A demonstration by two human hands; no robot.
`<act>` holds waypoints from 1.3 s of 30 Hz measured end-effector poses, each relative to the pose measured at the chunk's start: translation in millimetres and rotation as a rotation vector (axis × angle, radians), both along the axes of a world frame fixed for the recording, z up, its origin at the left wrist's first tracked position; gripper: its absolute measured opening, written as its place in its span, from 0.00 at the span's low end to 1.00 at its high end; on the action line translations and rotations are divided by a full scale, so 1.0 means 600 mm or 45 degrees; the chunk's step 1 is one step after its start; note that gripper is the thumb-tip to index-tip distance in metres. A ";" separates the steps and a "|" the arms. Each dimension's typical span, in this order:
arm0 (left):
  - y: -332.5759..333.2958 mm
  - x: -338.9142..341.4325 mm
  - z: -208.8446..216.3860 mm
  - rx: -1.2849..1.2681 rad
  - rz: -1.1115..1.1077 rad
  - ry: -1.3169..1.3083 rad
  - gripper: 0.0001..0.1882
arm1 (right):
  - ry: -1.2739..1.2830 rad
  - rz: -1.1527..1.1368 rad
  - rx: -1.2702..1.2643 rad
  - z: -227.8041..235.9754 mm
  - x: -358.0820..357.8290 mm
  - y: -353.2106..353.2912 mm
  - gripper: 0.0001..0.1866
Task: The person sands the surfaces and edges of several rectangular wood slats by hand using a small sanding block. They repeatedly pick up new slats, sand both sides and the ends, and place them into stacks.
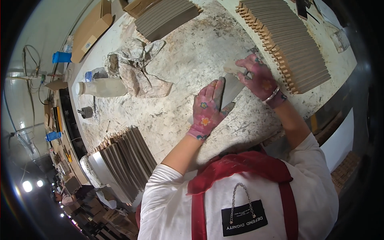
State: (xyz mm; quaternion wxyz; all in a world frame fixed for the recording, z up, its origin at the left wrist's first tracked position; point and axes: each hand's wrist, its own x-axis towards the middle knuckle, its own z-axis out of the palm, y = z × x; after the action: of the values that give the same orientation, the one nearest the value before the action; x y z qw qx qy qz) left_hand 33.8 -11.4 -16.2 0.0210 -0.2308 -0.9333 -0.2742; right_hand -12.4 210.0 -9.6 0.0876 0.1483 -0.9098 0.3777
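Note:
Both my hands wear pink gloves with a flower print. In front of me, a flat grey piece (233,95) lies tilted over the worn white table. My left hand (206,110) grips its near part, fingers along one side and thumb on the other. At its far end, my right hand (259,80) is closed around a small pale, flat pad-like piece (232,67), pressed close to the grey piece. What exactly this pale piece is, I cannot make out.
Rows of grey slats with wooden ends stand at the right (292,44), far middle (166,18) and near left (126,164). A crumpled stained cloth (140,68) lies beside a whitish bottle (104,87). An open cardboard box (92,32) stands at the far left.

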 end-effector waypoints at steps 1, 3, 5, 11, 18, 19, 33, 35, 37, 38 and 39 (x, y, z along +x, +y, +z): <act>0.000 0.000 -0.002 0.005 -0.005 0.001 0.44 | -0.031 -0.040 0.033 0.006 -0.003 -0.005 0.19; 0.000 0.003 -0.004 0.010 0.003 0.018 0.43 | -0.072 -0.071 0.048 0.017 -0.006 -0.009 0.18; -0.001 0.005 -0.004 0.011 0.014 0.022 0.43 | -0.094 -0.052 0.013 0.025 -0.008 -0.011 0.17; 0.005 0.005 0.009 0.013 -0.049 0.031 0.37 | 0.016 -0.152 -0.109 -0.006 -0.021 0.011 0.16; 0.003 0.078 -0.004 -0.098 -0.228 0.212 0.20 | -0.100 0.037 -0.422 0.014 -0.021 0.004 0.16; 0.015 0.091 -0.005 0.052 -0.154 0.028 0.20 | -0.086 0.134 -0.452 0.019 -0.022 -0.005 0.17; 0.013 0.139 -0.088 0.409 0.164 0.221 0.27 | 0.078 1.257 0.338 0.074 0.039 -0.207 0.16; 0.016 0.142 -0.106 0.558 0.232 0.163 0.25 | -0.060 1.117 0.200 0.083 0.045 -0.204 0.16; 0.007 0.136 -0.097 1.032 0.234 -0.265 0.20 | -0.112 0.903 0.077 0.098 0.029 -0.189 0.17; -0.024 0.135 -0.093 0.950 0.273 -0.192 0.15 | -0.077 0.739 -0.102 0.083 0.018 -0.174 0.18; -0.055 0.132 -0.083 0.864 0.304 -0.119 0.11 | -0.167 0.547 -0.329 0.072 0.012 -0.161 0.19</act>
State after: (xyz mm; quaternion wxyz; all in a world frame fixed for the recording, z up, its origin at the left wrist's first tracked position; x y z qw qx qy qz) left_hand 112.9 -44.3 -65.9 0.0856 -0.0871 -0.8094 -0.5743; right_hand -5.0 113.5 33.6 -0.0358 0.3010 -0.8054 0.5094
